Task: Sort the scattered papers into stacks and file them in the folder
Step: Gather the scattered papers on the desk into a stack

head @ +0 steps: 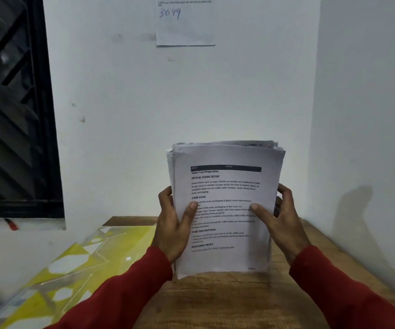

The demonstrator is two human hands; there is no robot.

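The yellow folder lay left on the surface while left hand and right hand gripped the upright paper stack, fingers curled round its edges, apparently squaring it before filing.

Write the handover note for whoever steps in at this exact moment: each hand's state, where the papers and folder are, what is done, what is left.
Left hand: grips the left edge of the paper stack, thumb on the front page.
Right hand: grips the right edge, thumb on the front.
The stack stands upright, its bottom edge on the wooden table; top edges are not yet flush.
The yellow patterned folder lies flat at the left of the table; I cannot tell whether it is open.
Done: papers gathered into one stack.
Left: square the edges, then file the stack in the folder.
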